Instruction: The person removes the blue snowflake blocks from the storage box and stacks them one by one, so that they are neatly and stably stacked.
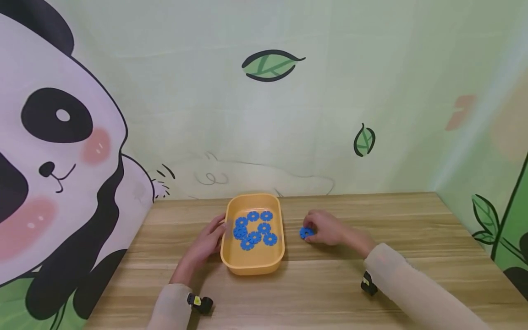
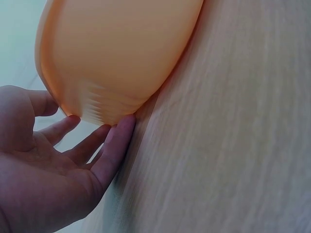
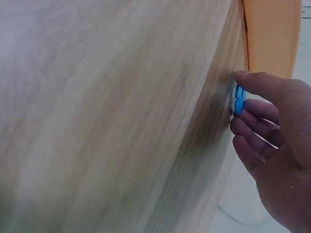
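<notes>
On the tabletop (image 1: pixel 330 284), right hand (image 1: pixel 327 228) just right of the yellow tray (image 1: pixel 252 268), grip closed in a pinch on one blue snowflake disc (image 1: pixel 306 233). Disc at the fingertips, on the tray-facing side of the grip, low over the wood, just beside the tray's right wall but apart from it. In the right wrist view, same disc (image 3: pixel 238 100) edge-on between thumb and forefinger, other fingers (image 3: pixel 252 145) loosely curled below; contact with the wood not clear.

Left hand (image 1: pixel 207 242) against the tray's left wall, grip relaxed and spread, nothing pinched. In the left wrist view, straight fingertips (image 2: pixel 124 127) touching the tray's lower outer wall (image 2: pixel 116 58), palm off to the side, little finger along the wood.

Inside the tray, between the two grips, a cluster of more blue discs (image 1: pixel 253 228), lying flat, some overlapping.

Near each wrist, a small black camera unit (image 1: pixel 200 303) on the sleeve. Behind the tabletop, beyond both grips, a wall with panda mural (image 1: pixel 53 151) and green leaves (image 1: pixel 270 65).
</notes>
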Action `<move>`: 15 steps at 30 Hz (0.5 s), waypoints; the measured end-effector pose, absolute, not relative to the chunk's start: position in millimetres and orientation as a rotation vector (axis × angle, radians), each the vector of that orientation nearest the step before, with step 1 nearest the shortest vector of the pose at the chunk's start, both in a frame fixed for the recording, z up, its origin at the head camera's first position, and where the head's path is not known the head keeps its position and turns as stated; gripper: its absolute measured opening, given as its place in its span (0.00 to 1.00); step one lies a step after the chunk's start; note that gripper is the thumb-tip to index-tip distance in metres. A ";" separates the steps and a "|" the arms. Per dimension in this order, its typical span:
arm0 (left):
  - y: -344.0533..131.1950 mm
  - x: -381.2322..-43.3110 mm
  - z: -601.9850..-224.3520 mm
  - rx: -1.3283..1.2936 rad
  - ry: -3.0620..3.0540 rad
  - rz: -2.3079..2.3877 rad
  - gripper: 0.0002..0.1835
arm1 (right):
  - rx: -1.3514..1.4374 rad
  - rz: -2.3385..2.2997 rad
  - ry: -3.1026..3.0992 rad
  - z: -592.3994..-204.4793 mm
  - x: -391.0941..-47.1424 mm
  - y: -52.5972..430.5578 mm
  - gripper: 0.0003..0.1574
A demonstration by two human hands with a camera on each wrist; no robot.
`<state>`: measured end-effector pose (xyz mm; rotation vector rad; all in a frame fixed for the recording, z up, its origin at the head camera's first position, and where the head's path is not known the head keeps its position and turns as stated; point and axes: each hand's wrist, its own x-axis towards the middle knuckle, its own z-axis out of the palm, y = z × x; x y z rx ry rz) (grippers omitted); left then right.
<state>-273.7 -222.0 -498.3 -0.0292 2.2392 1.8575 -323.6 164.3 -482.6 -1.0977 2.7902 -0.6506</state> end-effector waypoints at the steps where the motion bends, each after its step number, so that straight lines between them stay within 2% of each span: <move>1: -222.1 -273.9 -498.5 -0.025 2.231 1.868 0.29 | -1.095 -0.651 2.791 -484.0 -324.1 164.3 0.18; 15: -222.9 -276.6 -502.3 -0.046 2.203 1.889 0.31 | -1.027 -0.729 2.720 -485.3 -328.0 166.8 0.20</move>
